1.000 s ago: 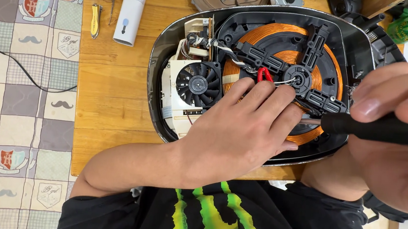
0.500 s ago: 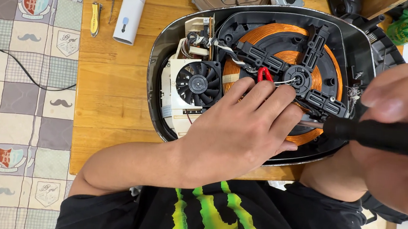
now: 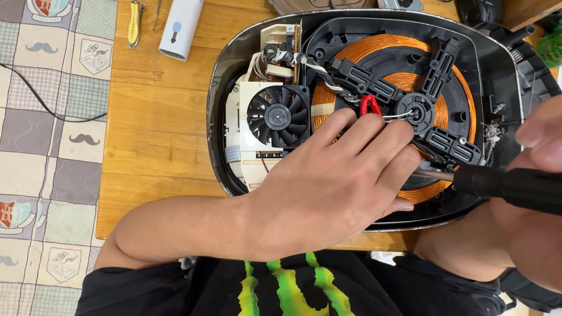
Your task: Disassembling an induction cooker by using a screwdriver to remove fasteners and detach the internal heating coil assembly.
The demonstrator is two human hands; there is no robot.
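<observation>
Pressing my left hand [image 3: 332, 182] flat, fingers spread, on the opened induction cooker [image 3: 365, 111] on the counter [image 3: 156, 135], I grip a screwdriver [image 3: 526, 191] in my closed right hand [image 3: 551, 206]. Cover already off, copper coil [image 3: 395, 60] and its black bracket [image 3: 431, 123] still mounted.

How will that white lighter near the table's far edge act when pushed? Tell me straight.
The lighter looks small and plastic, so probably light and easy to slide on the smooth wooden table. It lies flat on its side, so tipping seems unlikely. Its rounded edges suggest it might spin rather than roll.
</observation>
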